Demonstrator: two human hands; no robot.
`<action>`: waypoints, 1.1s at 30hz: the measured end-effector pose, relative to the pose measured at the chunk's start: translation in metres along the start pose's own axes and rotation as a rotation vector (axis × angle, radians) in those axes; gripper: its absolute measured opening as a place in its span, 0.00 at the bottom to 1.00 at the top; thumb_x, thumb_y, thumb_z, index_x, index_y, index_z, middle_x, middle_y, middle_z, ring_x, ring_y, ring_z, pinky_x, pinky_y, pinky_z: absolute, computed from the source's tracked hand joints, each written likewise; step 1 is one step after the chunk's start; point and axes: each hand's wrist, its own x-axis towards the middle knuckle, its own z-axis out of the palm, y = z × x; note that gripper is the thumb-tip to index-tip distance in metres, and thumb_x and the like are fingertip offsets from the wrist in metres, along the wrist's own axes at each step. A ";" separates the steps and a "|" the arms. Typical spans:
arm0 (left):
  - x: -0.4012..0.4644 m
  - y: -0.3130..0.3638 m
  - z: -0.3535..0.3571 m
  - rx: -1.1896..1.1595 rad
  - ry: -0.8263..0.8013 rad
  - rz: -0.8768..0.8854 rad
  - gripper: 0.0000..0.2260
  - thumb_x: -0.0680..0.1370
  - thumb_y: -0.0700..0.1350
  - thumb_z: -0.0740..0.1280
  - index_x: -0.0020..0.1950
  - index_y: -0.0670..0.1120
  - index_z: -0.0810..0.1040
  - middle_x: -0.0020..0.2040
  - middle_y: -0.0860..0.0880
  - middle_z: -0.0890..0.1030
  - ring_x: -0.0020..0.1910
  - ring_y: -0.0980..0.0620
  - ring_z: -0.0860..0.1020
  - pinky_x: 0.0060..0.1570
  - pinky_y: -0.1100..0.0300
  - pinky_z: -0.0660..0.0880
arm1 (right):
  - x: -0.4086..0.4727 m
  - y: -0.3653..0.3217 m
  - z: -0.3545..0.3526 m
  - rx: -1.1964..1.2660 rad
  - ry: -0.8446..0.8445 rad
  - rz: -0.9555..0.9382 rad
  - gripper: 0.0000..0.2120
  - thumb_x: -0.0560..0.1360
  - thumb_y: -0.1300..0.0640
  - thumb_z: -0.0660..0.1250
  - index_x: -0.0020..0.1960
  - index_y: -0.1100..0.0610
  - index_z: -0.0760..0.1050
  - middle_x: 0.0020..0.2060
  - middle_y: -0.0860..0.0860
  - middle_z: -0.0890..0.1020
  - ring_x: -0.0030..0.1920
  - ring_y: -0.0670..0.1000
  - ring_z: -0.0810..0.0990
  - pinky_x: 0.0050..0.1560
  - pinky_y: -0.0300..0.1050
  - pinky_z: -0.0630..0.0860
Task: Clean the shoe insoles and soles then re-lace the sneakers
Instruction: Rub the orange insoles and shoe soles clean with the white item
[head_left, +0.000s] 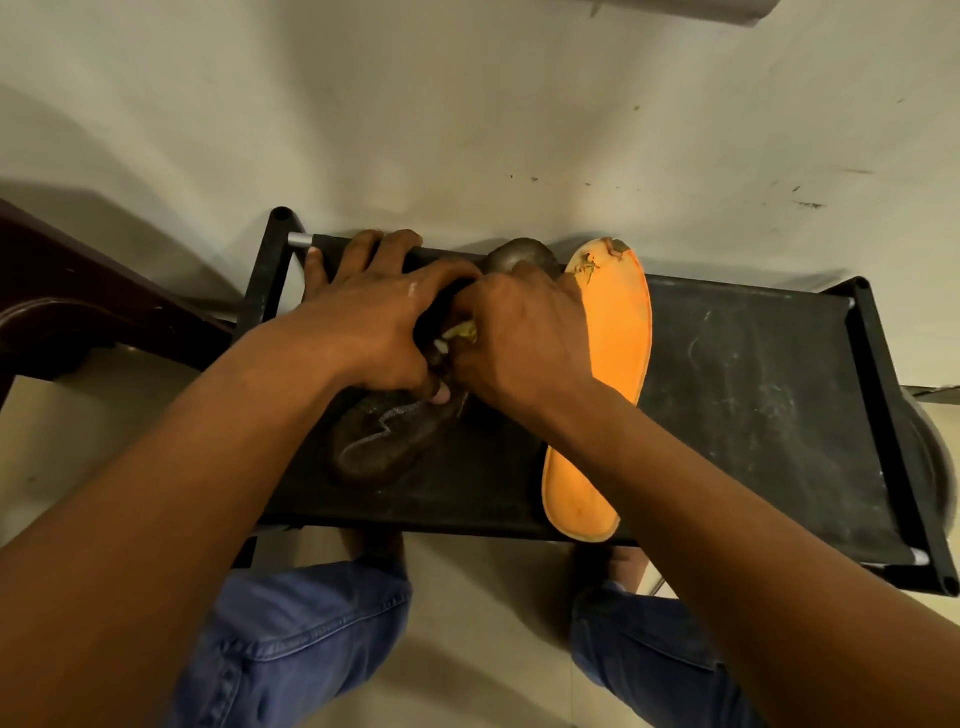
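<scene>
Both hands (363, 322) (519, 338) on sneaker (384, 441) — insole (618, 332) beside.

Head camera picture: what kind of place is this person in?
Probably a room at home, by a wall. A low black rack stands on a tiled floor against a scuffed wall, with an orange insole and dark sneaker on it.

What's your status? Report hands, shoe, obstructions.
Left hand grips dark knit sneaker; right hand pulls yellowish piece from it. Orange foam insole beside, on black rack. Nothing blocking.
</scene>
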 end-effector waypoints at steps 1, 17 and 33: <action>0.000 -0.001 0.000 0.007 -0.013 -0.003 0.53 0.63 0.62 0.81 0.75 0.71 0.47 0.82 0.53 0.43 0.81 0.43 0.39 0.74 0.27 0.44 | 0.001 0.002 0.000 0.009 0.030 0.026 0.14 0.70 0.47 0.71 0.55 0.49 0.83 0.48 0.49 0.83 0.55 0.55 0.78 0.57 0.53 0.69; -0.003 0.000 -0.004 0.008 -0.072 -0.024 0.56 0.63 0.61 0.81 0.78 0.69 0.44 0.82 0.54 0.39 0.80 0.44 0.34 0.73 0.27 0.40 | 0.003 0.000 -0.003 0.021 -0.038 -0.011 0.12 0.71 0.50 0.70 0.53 0.49 0.83 0.46 0.50 0.82 0.53 0.55 0.79 0.57 0.53 0.70; -0.004 0.002 -0.003 0.010 -0.074 -0.035 0.55 0.64 0.61 0.81 0.78 0.69 0.46 0.82 0.55 0.39 0.80 0.44 0.35 0.73 0.26 0.42 | 0.008 0.014 0.000 0.069 0.013 -0.002 0.09 0.70 0.51 0.70 0.48 0.48 0.85 0.45 0.50 0.83 0.49 0.54 0.79 0.50 0.52 0.74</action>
